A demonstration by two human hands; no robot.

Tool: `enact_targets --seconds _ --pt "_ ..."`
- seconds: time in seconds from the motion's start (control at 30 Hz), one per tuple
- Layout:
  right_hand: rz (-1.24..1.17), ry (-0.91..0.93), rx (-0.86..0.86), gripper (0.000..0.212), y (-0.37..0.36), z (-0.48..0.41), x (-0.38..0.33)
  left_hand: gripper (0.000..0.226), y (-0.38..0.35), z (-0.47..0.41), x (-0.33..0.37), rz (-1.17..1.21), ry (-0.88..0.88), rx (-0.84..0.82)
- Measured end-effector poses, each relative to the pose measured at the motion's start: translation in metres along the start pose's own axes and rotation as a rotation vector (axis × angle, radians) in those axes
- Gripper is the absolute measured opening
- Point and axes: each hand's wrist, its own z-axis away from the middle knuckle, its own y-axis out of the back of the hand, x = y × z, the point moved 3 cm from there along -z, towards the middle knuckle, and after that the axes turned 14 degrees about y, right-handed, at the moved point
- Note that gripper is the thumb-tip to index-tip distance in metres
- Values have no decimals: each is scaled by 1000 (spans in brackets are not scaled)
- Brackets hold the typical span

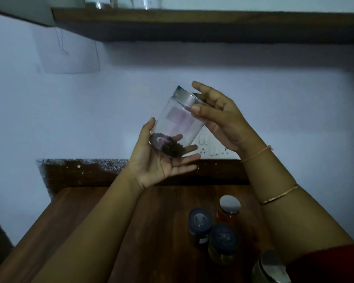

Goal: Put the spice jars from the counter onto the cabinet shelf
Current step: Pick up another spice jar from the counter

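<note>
I hold a clear spice jar [177,123] with a silver lid and dark seeds at its bottom, tilted in the air in front of the wall. My left hand [159,160] cups its base from below. My right hand [219,117] grips the lid end with thumb and fingers. The dark wooden shelf [192,23] runs across the top, well above the jar. On the wooden counter [90,221] stand two dark-lidded jars [200,221] [223,240], a red-filled jar with a silver lid [229,205], and another silver-lidded jar [272,266] at the bottom right.
Glass containers [102,3] stand on the shelf at its left end. A white switch and socket plate [213,148] sits on the wall behind my hands. A speckled stone ledge [80,162] borders the counter's far left.
</note>
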Motion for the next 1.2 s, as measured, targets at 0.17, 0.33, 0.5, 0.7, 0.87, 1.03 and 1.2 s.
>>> enact_targets --seconds 0.17,0.33,0.5,0.7,0.87,1.03,1.2 --pt "-171 81 18 56 14 -15 -24 78 -33 -4 6 1 -88 -109" --pt "-331 137 60 45 25 -27 -40 64 -63 -10 15 5 -256 -86" --pt "-313 163 168 36 28 -33 -42 49 -85 -17 21 -62 -643 106" --pt "-62 139 256 42 22 -28 -34 62 -92 -18 22 -362 -1000 476" --pt "-91 114 282 50 11 -27 -35 76 -104 -21 10 -561 -1194 575" --pt "-342 101 242 64 16 -29 -40 80 -113 -21 -2 -665 -1253 565" --pt "-511 98 85 71 21 -29 -38 76 -121 -13 -7 -648 -1238 443"
